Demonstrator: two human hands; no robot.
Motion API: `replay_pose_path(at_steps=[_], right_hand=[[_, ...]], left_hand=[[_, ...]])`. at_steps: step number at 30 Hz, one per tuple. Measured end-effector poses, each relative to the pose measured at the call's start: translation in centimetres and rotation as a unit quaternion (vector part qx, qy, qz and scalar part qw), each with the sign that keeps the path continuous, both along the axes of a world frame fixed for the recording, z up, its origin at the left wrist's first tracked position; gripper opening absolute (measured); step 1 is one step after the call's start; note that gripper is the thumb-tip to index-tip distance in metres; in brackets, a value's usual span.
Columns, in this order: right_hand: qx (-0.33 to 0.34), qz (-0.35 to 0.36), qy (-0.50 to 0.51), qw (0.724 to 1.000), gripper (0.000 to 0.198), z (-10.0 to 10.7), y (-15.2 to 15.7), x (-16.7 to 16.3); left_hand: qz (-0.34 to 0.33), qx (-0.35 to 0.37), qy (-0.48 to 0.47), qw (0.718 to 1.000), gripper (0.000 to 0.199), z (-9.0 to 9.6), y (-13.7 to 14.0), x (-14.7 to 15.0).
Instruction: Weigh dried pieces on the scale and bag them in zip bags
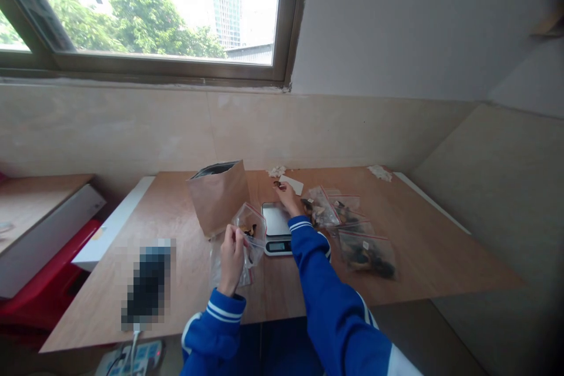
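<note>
My left hand pinches the edge of a clear zip bag, which has a few dark and yellowish pieces inside. More clear plastic bags lie flat under that hand. Beyond the far side of a small digital scale, my right hand grips a small dark-brown piece, its exact kind too small to make out. The scale's display is lit, but its figures are unreadable. My right forearm covers part of the scale.
A brown paper bag stands with its top gaping at the back left. Several filled zip bags lie to the right. A white card and pale scraps are by the wall. A blurred-out dark object with a cable lies front left.
</note>
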State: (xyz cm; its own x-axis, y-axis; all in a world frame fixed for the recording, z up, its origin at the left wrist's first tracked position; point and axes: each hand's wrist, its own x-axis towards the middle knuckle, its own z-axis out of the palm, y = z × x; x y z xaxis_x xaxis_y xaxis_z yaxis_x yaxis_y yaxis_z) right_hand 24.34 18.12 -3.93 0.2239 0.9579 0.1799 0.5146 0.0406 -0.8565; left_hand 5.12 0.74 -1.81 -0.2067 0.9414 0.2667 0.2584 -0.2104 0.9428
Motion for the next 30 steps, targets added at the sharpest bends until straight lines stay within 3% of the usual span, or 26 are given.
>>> replay_pose_path(at_steps=[3, 7, 11, 14, 17, 21, 24, 26, 27, 30], right_hand=[[0.017, 0.024, 0.042, 0.999, 0.031, 1.2, -3.3, -1.1], [0.066, 0.130, 0.127, 0.981, 0.033, 4.4, -9.0, -3.0], [0.079, 0.184, 0.034, 0.979, 0.027, 8.6, -12.4, -4.0], [0.093, 0.184, -0.012, 0.978, 0.025, 10.2, -13.8, -3.6], [0.096, 0.164, -0.003, 0.982, 0.027, 9.6, -15.2, -2.8], [0.043, 0.156, 0.054, 0.985, 0.040, 6.3, -17.9, -2.2], [-0.010, 0.211, 0.097, 0.973, 0.075, 4.1, -19.6, -2.9], [-0.023, 0.224, 0.129, 0.966, 0.088, 3.5, -20.2, -3.6], [-0.020, 0.215, 0.149, 0.965, 0.085, 3.4, -20.3, -4.0], [0.020, 0.186, 0.173, 0.967, 0.050, 3.6, -20.1, -4.6]], left_hand=[[0.003, 0.002, -0.008, 1.000, 0.029, -0.2, 0.1, 0.2], [0.005, 0.009, -0.022, 1.000, 0.029, -0.4, 0.0, 0.5], [-0.003, 0.006, -0.057, 0.998, 0.030, -0.3, -0.4, 0.8], [-0.001, 0.005, -0.092, 0.996, 0.030, -0.2, -0.6, 0.8], [-0.010, 0.001, -0.137, 0.991, 0.030, -0.2, -0.6, 0.6], [-0.017, 0.000, -0.188, 0.982, 0.030, -0.3, -0.6, 0.6], [-0.050, -0.017, -0.210, 0.976, 0.030, -0.2, -1.0, 1.2], [-0.073, -0.020, -0.205, 0.976, 0.031, 0.0, -1.4, 1.7], [-0.079, -0.019, -0.197, 0.977, 0.031, 0.1, -1.5, 1.9], [-0.115, -0.021, -0.178, 0.977, 0.030, 0.3, -1.8, 2.3]])
